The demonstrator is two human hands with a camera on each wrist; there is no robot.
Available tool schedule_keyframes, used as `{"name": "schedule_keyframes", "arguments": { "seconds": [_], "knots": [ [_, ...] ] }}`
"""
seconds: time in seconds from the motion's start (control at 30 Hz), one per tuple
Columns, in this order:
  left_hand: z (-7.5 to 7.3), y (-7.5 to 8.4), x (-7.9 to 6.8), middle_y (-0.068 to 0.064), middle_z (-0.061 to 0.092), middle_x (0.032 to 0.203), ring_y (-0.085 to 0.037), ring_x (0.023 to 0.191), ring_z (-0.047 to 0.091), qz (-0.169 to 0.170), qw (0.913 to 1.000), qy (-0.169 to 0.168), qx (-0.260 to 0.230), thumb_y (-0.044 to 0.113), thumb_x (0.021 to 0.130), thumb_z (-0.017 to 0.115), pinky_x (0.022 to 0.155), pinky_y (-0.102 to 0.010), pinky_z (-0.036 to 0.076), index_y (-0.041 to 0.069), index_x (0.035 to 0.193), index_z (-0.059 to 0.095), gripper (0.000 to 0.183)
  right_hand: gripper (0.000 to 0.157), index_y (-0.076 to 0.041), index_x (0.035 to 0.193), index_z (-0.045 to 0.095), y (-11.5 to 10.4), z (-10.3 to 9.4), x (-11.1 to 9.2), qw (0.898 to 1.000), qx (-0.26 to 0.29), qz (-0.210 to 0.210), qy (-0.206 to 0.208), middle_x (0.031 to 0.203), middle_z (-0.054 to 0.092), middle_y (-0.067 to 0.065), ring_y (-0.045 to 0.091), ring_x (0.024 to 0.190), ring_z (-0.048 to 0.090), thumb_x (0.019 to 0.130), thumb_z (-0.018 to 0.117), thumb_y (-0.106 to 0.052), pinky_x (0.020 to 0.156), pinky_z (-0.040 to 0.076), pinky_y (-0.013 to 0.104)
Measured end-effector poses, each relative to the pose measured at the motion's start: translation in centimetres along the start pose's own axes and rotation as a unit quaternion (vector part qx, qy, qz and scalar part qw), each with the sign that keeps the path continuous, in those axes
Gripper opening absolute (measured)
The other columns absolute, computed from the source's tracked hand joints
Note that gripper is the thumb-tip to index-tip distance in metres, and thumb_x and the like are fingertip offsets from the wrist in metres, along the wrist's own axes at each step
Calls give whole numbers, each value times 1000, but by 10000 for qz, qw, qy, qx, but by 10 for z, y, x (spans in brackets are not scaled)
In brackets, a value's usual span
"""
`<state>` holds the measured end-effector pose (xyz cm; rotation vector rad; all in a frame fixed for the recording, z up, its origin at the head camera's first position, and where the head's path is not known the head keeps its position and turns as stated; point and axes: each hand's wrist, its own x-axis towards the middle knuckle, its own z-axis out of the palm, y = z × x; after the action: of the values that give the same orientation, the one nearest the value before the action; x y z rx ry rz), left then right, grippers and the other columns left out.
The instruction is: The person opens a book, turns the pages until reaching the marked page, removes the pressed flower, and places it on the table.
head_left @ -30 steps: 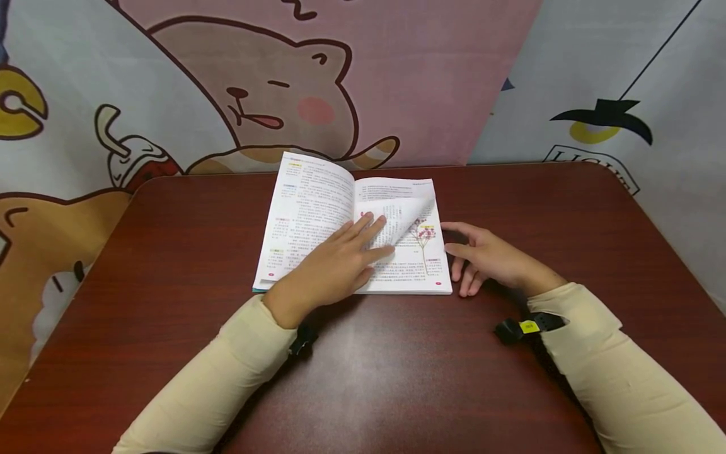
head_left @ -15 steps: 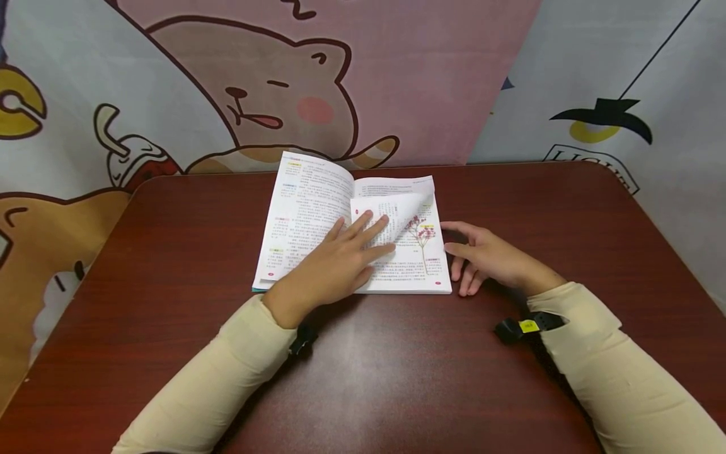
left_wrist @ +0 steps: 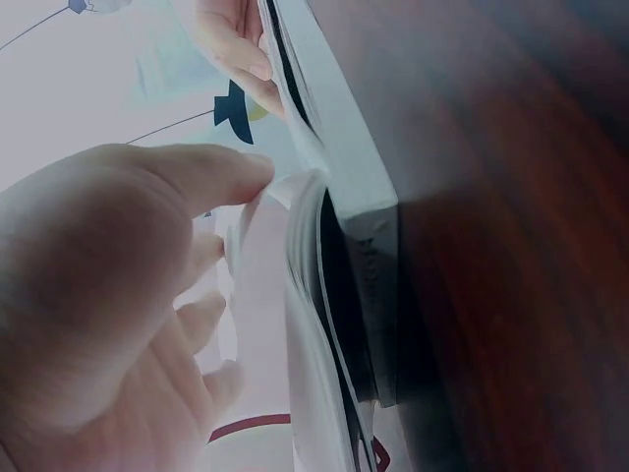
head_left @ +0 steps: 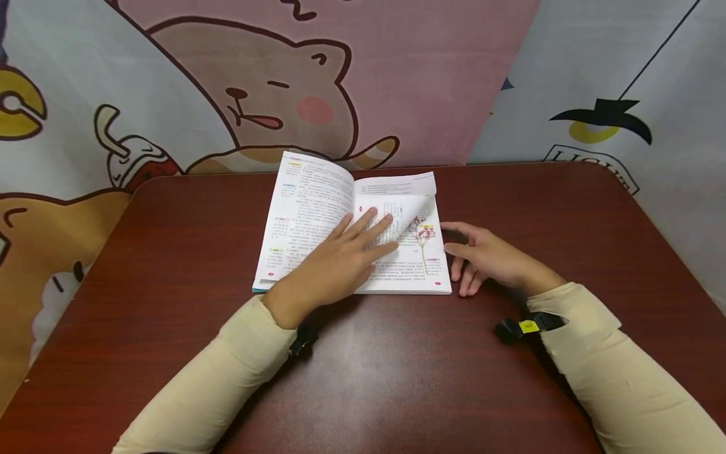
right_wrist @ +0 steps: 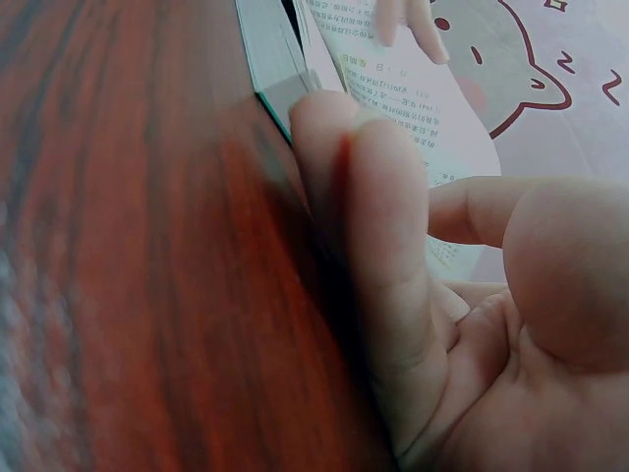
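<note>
An open book (head_left: 309, 208) with printed text lies on the table, its left pages bowed up near the spine. On the right side, a page is folded over (head_left: 420, 205), above a printed tree with pink blossoms. My left hand (head_left: 340, 261) rests with spread fingers on this folded page; in the left wrist view, the left thumb (left_wrist: 211, 175) reaches toward the paper. At the book's right edge is my right hand (head_left: 490, 255), index finger and thumb by the page edge, the others loosely bent beside the book. The right wrist view shows right fingertips (right_wrist: 388, 187) near the book's corner.
A dark red-brown wooden table (head_left: 391, 378) carries the book. Behind it hangs a cloth (head_left: 431, 82) with cartoon animals, close to the table's far edge. Black wrist devices (head_left: 510, 329) sit under both cream sleeves (head_left: 601, 340).
The left fingers have slid very slightly to the right on the folded page. The top right corner of the right page has risen and curled a little. The right hand stays in place.
</note>
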<state>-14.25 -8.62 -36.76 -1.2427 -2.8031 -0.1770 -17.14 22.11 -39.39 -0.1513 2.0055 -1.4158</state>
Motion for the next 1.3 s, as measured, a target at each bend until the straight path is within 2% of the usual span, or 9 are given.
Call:
{"name": "schedule_keyframes", "arguments": {
  "seconds": [0.23, 0.43, 0.67, 0.93, 1.3],
  "knots": [
    [0, 0, 0, -7, 26, 166, -30, 155, 17, -148, 9998, -31, 137, 21, 98, 61, 126, -53, 9, 24, 148, 52, 50, 61, -20, 160, 15, 0, 0, -1, 10000, 27, 15, -6, 73, 63, 14, 29, 53, 69, 107, 45, -24, 53, 59, 44],
    [0, 0, 0, -9, 27, 165, -31, 155, 18, -243, 9993, 22, 295, 21, 98, 61, 126, -50, 11, 24, 146, 53, 49, 63, -20, 160, 14, 0, 0, -2, 10000, 9, 16, -9, 73, 63, 15, 31, 54, 69, 107, 46, -26, 54, 59, 45],
    [0, 0, -2, -10, 33, 163, -33, 154, 22, -204, 9987, 161, 432, 16, 95, 62, 124, -53, 18, 27, 132, 67, 39, 62, -20, 160, 15, 1, 0, -1, 10000, 47, 19, -9, 73, 63, 14, 30, 53, 69, 107, 46, -24, 53, 59, 45],
    [0, -1, -2, -10, 32, 163, -32, 154, 21, -388, 9978, 93, 534, 19, 96, 62, 125, -51, 18, 22, 137, 63, 41, 61, -20, 160, 15, 1, 0, -1, 10000, 43, 33, -3, 73, 63, 14, 30, 53, 69, 107, 45, -23, 53, 59, 45],
    [1, -2, -4, -10, 35, 162, -34, 153, 25, -671, 9960, 23, 594, 22, 97, 60, 122, -53, 24, 17, 136, 63, 39, 62, -20, 161, 14, 1, 0, -1, 10000, 39, -8, -27, 73, 63, 14, 30, 53, 69, 107, 46, -25, 54, 59, 46]
  ]
}}
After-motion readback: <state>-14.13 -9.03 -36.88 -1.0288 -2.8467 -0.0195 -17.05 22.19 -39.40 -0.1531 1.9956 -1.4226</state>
